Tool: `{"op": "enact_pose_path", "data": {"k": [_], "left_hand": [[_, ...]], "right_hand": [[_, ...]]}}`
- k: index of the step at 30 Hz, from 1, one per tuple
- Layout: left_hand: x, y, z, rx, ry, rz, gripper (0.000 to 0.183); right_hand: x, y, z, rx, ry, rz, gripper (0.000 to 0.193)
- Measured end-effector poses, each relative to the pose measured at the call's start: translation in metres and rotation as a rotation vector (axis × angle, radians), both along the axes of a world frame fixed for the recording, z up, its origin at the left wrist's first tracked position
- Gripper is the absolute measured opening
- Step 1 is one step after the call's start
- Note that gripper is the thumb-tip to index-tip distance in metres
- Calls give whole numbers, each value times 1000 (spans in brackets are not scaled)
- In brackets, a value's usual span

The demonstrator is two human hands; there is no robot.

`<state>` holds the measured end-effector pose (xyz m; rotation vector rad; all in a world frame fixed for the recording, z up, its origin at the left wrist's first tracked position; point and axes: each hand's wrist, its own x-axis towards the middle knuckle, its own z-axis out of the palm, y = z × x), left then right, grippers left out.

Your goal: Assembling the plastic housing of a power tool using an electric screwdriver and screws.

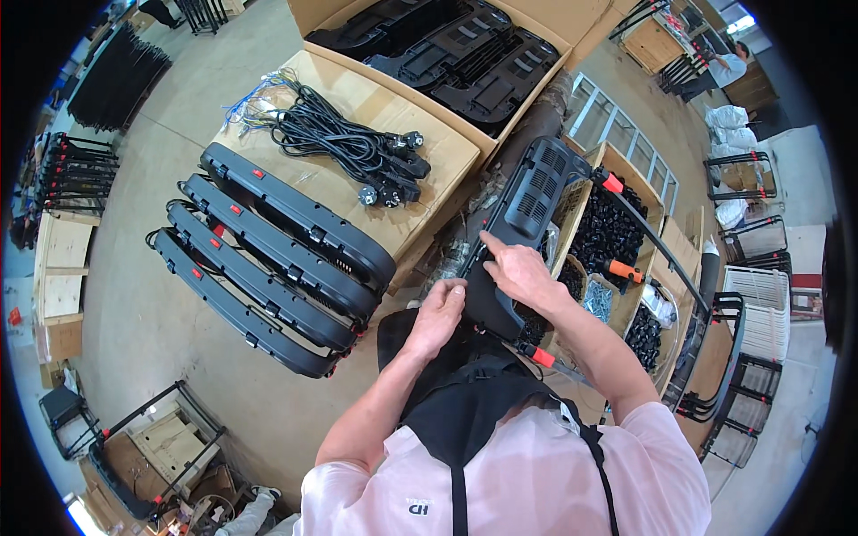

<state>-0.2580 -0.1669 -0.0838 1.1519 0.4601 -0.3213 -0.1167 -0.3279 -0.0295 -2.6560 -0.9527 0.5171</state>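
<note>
A long black plastic housing [534,201] with vent grilles lies slantwise in front of me, its near end by my black apron. My right hand [520,272] is over its middle, index finger stretched onto the surface near the left edge and the other fingers partly bent. Just left of that edge is my left hand [438,319], its thumb and fingertips drawn together; whatever may be between them is hidden. A black tubular frame with red joints [613,182] runs along the housing's right side.
Several black housings with red switches [259,290] stand on edge at left. Behind them, black power cables [344,143] lie on a cardboard box [438,147]. An open carton [567,58] holds more black parts. At right, a wooden parts tray [666,344] contains black pieces, screws [597,299] and an orange-handled tool [623,270].
</note>
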Motion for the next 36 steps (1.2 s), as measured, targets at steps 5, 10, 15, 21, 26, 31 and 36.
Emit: {"op": "enact_pose_path", "data": {"k": [5, 10, 15, 21, 26, 31, 36], "left_hand": [[16, 3, -3, -106, 9, 28, 35], [34, -9, 1, -302, -29, 59, 36], [51, -20, 10, -346, -26, -31, 33], [66, -34, 19, -387, 41, -79, 35], [76, -42, 19, -435, 61, -111, 36], [90, -50, 16, -380, 81, -166, 32], [108, -55, 14, -350, 106, -168, 31]], "right_hand": [[7, -14, 4, 116, 61, -122, 38], [9, -18, 18, 400, 260, -293, 28], [17, -23, 40, 493, 304, -251, 26], [25, -42, 34, 467, 276, -231, 26], [32, -51, 38, 460, 346, -280, 27], [40, -58, 37, 383, 309, -214, 27], [49, -65, 25, 413, 308, -251, 22]]}}
